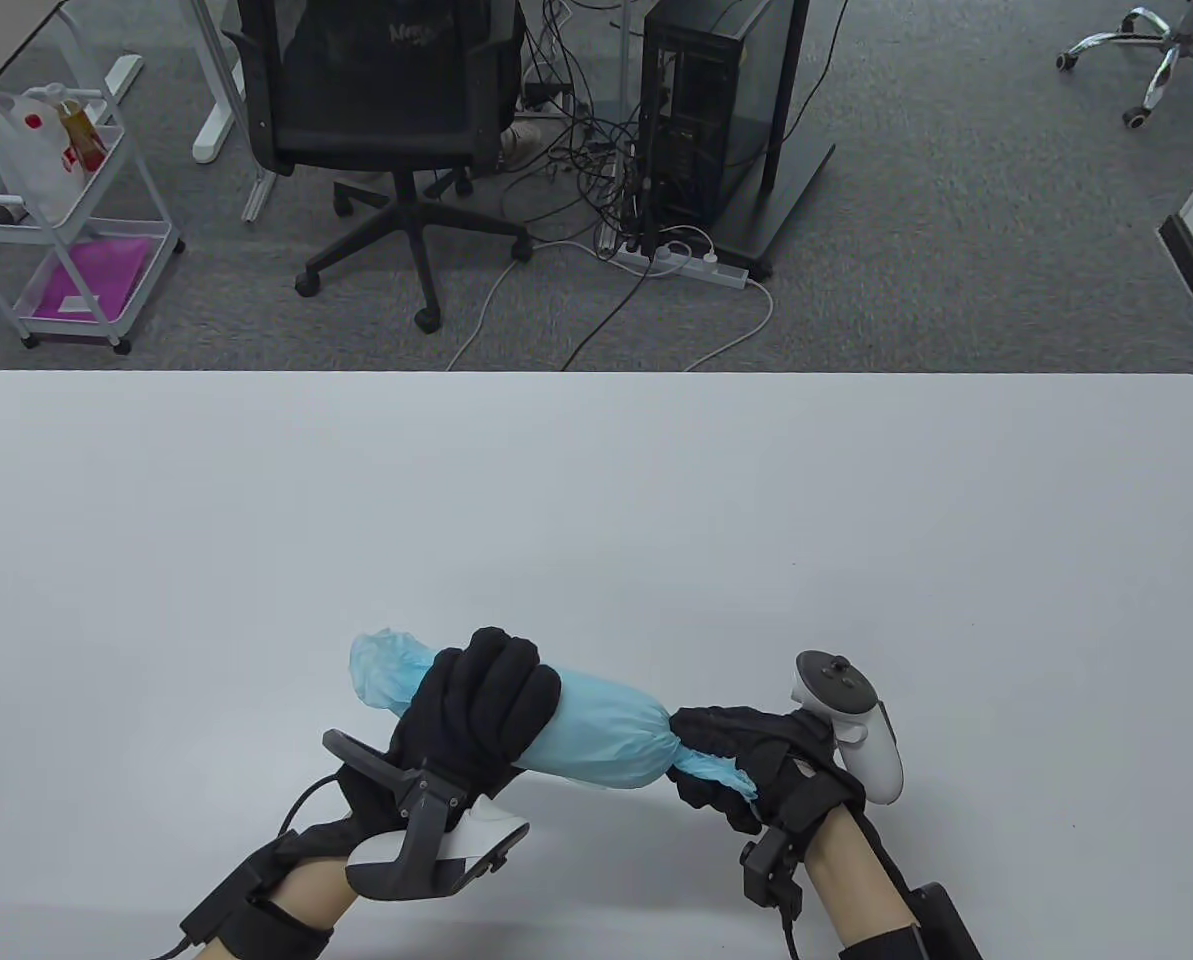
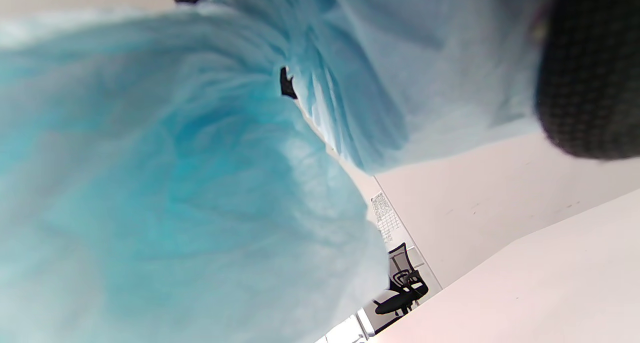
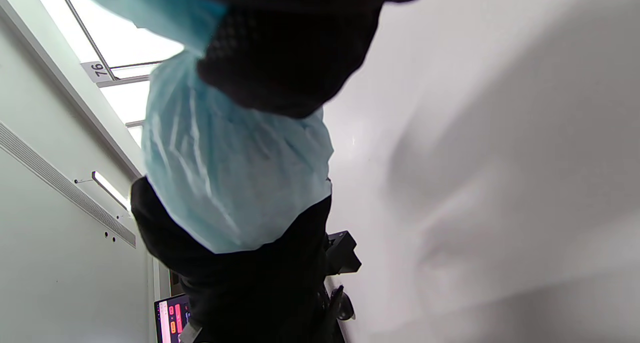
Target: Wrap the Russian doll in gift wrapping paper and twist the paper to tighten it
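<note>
My left hand [image 1: 481, 705] is wrapped around the blue paper [image 1: 601, 735] bundle above the surface [image 1: 596, 500], at 6 o'clock. My right hand [image 1: 731, 765] pinches its twisted end.

The doll was fully covered, so only its shape showed under the light blue wrapping paper [image 1: 601, 735]. The bundle was long and rounded, like a thick sausage, and it lay almost flat above the near part of the white table [image 1: 596, 500], with its right end a little lower. At the right end the paper narrowed into a tight twisted tail [image 1: 708, 772]. At the left end the paper stood open in a loose, crumpled ruffle [image 1: 384, 672].
</note>
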Demonstrator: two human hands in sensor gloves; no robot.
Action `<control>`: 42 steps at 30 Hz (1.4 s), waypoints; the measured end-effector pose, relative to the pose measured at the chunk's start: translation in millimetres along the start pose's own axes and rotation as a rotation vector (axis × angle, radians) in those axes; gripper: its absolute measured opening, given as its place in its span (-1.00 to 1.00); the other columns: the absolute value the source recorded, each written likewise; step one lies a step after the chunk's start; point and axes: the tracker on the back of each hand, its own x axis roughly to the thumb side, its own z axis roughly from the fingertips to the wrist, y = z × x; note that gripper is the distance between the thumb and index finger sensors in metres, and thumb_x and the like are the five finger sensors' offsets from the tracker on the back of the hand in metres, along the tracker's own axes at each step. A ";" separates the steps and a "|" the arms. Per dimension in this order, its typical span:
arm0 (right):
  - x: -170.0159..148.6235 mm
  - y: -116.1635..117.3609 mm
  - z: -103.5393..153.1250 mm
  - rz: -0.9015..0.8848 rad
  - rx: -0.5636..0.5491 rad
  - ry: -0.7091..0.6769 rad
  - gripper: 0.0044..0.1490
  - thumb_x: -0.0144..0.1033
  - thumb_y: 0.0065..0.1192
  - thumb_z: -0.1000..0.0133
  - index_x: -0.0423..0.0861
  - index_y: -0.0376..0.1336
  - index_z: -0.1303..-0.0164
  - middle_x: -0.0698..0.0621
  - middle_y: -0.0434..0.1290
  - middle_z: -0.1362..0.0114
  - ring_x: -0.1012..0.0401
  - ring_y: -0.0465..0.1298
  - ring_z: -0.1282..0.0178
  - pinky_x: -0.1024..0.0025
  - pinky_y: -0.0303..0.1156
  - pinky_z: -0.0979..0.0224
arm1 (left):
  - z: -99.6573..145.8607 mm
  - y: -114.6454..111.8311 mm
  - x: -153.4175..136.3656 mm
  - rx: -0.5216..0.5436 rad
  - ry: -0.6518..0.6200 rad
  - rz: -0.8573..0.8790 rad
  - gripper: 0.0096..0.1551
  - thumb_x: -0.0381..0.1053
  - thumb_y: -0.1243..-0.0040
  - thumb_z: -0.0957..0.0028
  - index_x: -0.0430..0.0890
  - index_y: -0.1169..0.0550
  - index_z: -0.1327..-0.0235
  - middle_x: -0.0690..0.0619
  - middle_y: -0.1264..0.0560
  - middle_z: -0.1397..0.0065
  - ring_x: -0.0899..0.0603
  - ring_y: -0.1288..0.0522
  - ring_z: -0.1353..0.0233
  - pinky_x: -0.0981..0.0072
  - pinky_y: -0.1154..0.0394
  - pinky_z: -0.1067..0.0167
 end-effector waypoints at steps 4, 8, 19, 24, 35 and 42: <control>3.5 -3.3 3.0 0.028 -0.052 -0.028 -0.47 -0.05 0.04 -0.25 -0.23 0.35 -0.10 0.00 0.65 0.15 0.40 0.60 0.52 0.50 0.63 0.53 | -3.5 -2.2 -3.2 -0.053 0.013 0.007 0.39 0.54 -0.46 0.64 0.21 -0.03 -0.44 0.21 -0.23 -0.56 -0.04 -0.48 -0.52 0.26 -0.62 -0.29; 22.8 -5.1 22.3 0.138 -0.161 -0.205 -0.26 0.05 -0.07 -0.30 -0.19 0.00 -0.51 -0.16 0.33 -0.47 0.10 0.53 -0.24 0.01 0.49 -0.26 | -9.1 -4.6 -11.2 -0.117 0.077 0.111 0.39 0.54 -0.46 0.66 0.20 -0.06 -0.44 0.20 -0.26 -0.55 -0.04 -0.50 -0.50 0.26 -0.63 -0.27; 49.6 57.4 103.2 1.246 -0.723 -0.771 -0.20 -0.08 0.04 -0.22 0.11 -0.24 -0.55 0.12 -0.11 -0.76 0.11 -0.03 -0.81 -0.09 -0.33 -0.77 | -29.6 -19.3 -21.0 -0.277 0.179 0.213 0.39 0.54 -0.46 0.67 0.19 -0.08 -0.45 0.18 -0.28 -0.55 -0.06 -0.52 -0.49 0.25 -0.64 -0.24; 35.2 80.2 82.6 1.817 -0.886 -0.527 -0.02 -0.01 0.09 -0.20 0.16 -0.41 -0.54 0.20 -0.28 -0.78 0.19 -0.19 -0.87 -0.06 -0.36 -0.81 | -34.9 -15.1 -21.4 -0.310 0.170 0.333 0.39 0.53 -0.47 0.69 0.18 -0.10 -0.45 0.18 -0.30 -0.54 -0.07 -0.54 -0.47 0.25 -0.65 -0.22; 60.9 72.0 66.4 1.613 -0.881 -0.671 -0.32 -0.20 0.13 -0.21 -0.10 -0.01 -0.48 0.02 0.38 -0.48 0.16 0.56 -0.30 -0.05 0.40 -0.48 | -26.7 -6.9 -27.6 -0.347 0.146 0.503 0.39 0.52 -0.48 0.68 0.17 -0.11 -0.46 0.16 -0.30 -0.54 -0.09 -0.54 -0.47 0.24 -0.65 -0.21; 78.1 46.0 55.2 1.131 -0.647 -0.611 -0.34 -0.14 0.39 0.02 -0.21 0.31 -0.21 -0.03 0.67 -0.05 0.29 0.68 0.43 0.37 0.62 0.48 | -20.3 -5.1 -25.9 -0.239 0.131 0.285 0.39 0.54 -0.45 0.65 0.21 -0.05 -0.46 0.21 -0.25 -0.56 -0.04 -0.50 -0.51 0.25 -0.63 -0.27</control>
